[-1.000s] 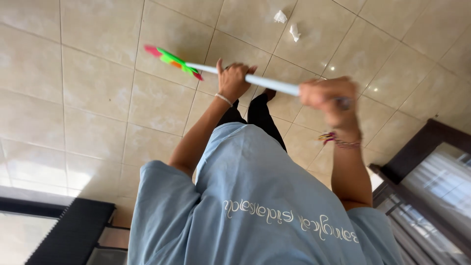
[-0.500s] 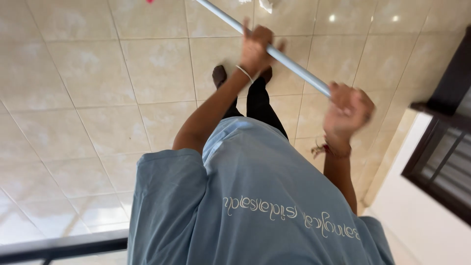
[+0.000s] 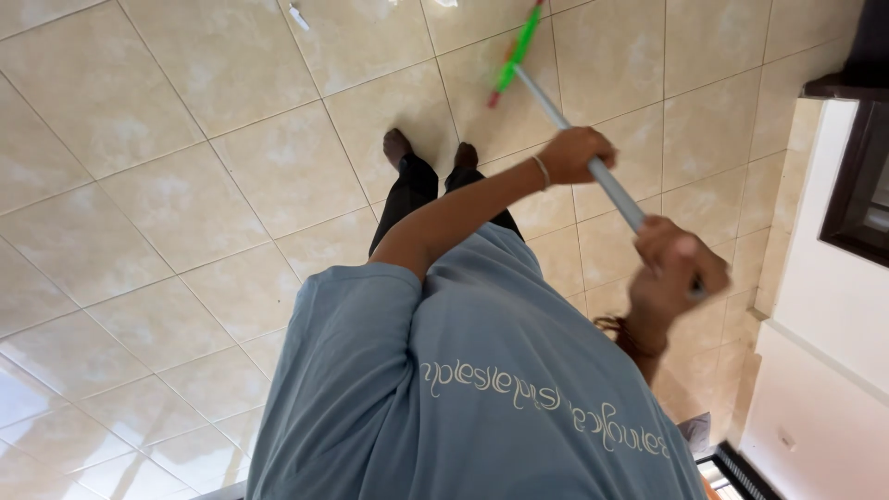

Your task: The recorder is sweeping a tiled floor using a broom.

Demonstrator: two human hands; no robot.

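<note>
I hold a broom with a pale blue-grey handle [image 3: 567, 125] in both hands. My left hand [image 3: 576, 153], with a thin bracelet at the wrist, grips the handle partway down. My right hand [image 3: 679, 270], blurred by motion, grips the handle's upper end. The broom's green and red head [image 3: 517, 48] rests on the beige tiled floor [image 3: 185, 185] ahead of my feet [image 3: 428, 148]. My light blue shirt fills the lower middle of the view.
A small white scrap [image 3: 298, 17] lies on the tiles at the top. A white wall [image 3: 824, 306] with a dark-framed window [image 3: 861, 176] runs along the right side.
The view has swung so the wall is now closer on the right. The broom head has come back into view, now to the right of my feet, and both hands moved right and down.
</note>
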